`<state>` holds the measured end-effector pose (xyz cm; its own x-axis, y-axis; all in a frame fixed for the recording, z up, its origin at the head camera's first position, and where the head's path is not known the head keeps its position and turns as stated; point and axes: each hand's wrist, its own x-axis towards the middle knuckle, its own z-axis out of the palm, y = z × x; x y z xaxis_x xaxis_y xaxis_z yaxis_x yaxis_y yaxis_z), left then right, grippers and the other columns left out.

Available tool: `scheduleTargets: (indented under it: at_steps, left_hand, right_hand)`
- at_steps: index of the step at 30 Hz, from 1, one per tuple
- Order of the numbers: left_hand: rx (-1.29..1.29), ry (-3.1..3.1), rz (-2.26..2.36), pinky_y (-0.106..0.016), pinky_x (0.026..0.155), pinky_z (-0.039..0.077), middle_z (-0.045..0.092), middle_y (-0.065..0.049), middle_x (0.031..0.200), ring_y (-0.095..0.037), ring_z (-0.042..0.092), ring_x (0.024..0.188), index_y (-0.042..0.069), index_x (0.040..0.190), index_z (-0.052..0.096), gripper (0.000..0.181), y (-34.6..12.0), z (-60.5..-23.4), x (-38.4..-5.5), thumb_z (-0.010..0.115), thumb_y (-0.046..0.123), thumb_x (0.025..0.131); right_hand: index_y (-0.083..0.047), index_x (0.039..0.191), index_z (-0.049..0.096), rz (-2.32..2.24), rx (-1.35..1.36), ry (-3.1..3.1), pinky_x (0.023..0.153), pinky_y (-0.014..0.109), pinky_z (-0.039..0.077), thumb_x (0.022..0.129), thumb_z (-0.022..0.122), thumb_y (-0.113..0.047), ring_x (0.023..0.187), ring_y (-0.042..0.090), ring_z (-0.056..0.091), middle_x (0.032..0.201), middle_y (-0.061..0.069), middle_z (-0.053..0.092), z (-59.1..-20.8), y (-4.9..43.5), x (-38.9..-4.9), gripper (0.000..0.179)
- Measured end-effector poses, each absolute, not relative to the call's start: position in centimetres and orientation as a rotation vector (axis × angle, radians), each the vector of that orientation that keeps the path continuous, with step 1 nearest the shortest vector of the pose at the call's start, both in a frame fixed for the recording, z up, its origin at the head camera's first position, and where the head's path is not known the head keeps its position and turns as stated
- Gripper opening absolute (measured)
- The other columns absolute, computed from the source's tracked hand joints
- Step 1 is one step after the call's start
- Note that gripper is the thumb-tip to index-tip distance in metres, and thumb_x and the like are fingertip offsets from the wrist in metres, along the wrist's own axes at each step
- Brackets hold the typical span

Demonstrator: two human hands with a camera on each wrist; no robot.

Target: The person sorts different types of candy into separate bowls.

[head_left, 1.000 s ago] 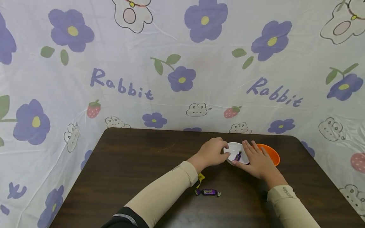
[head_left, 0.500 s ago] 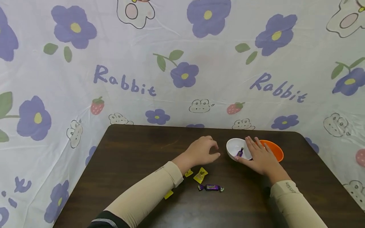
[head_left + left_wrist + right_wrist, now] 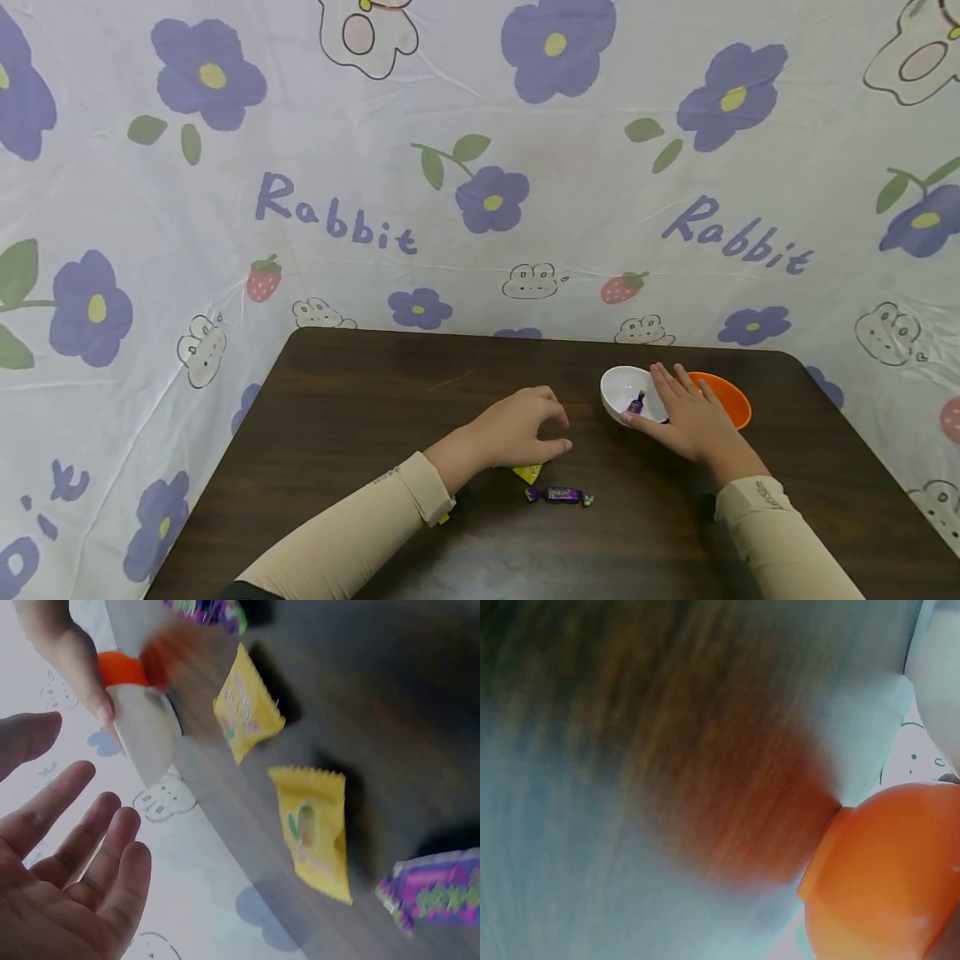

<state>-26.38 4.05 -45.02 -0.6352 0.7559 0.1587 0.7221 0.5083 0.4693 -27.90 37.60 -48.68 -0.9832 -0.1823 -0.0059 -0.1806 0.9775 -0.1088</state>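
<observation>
My left hand (image 3: 517, 429) hovers over the table with fingers loosely bent and nothing between them. Beneath it, a yellow-wrapped candy (image 3: 528, 474) is partly covered; the left wrist view shows two yellow candies, one nearer the bowls (image 3: 246, 705) and one farther off (image 3: 313, 832). A purple-wrapped candy (image 3: 561, 496) lies closer to me. Spread and fairly straight, my right hand (image 3: 697, 421) rests at the white bowl (image 3: 617, 387), thumb at its near rim, other fingers reaching over the orange bowl (image 3: 733, 400). Inside the white bowl is a small purple candy (image 3: 637, 403).
Both bowls stand side by side toward the back right of the dark wooden table (image 3: 360, 392). Under my left sleeve peeks a bit of yellow wrapper (image 3: 444, 518). Another purple candy (image 3: 442, 889) shows in the left wrist view. Behind the table hangs a flowered cloth (image 3: 450, 275).
My left hand has left the white bowl's left rim and come back leftward and nearer, over the yellow candies. My right hand stays at the bowls. The head view has shifted slightly.
</observation>
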Motion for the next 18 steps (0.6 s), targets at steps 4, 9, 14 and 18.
scheduleTargets:
  at_steps: [4,9,14,18]
  left_hand:
    - [1.332,2.653,0.765,-0.028,0.095,0.053,0.067,-0.001,0.124,-0.02,0.066,0.111,0.013,0.125,0.075,0.032,4.4,-45.6,-25.7,0.07,0.035,0.101]
    - [1.345,2.609,0.734,-0.025,0.096,0.052,0.066,0.0,0.122,-0.015,0.065,0.11,0.013,0.125,0.074,0.034,4.8,-46.2,-25.1,0.07,0.037,0.101]
    - [1.33,2.563,0.689,-0.024,0.096,0.053,0.067,0.001,0.122,-0.012,0.066,0.11,0.013,0.126,0.074,0.035,4.9,-47.0,-24.8,0.07,0.037,0.101]
    - [1.338,2.555,0.652,-0.024,0.098,0.053,0.068,0.002,0.121,-0.011,0.066,0.111,0.013,0.126,0.074,0.035,4.9,-47.5,-24.9,0.072,0.036,0.1]
  right_hand:
    - [-0.001,0.169,0.016,-0.172,-0.289,3.105,0.127,0.07,0.009,0.096,0.043,-0.082,0.161,0.05,0.015,0.174,0.024,0.021,-48.8,37.6,-28.0,0.112]
    - [0.0,0.168,0.018,-0.186,-0.285,3.103,0.127,0.07,0.009,0.096,0.044,-0.081,0.161,0.051,0.015,0.174,0.025,0.022,-48.8,37.8,-28.0,0.112]
    - [0.0,0.168,0.018,-0.207,-0.284,3.11,0.127,0.07,0.01,0.096,0.044,-0.081,0.161,0.05,0.016,0.174,0.025,0.022,-48.9,37.7,-27.9,0.111]
    - [0.001,0.168,0.018,-0.215,-0.287,3.112,0.127,0.07,0.01,0.096,0.044,-0.08,0.161,0.05,0.016,0.174,0.025,0.021,-48.9,37.7,-27.9,0.111]
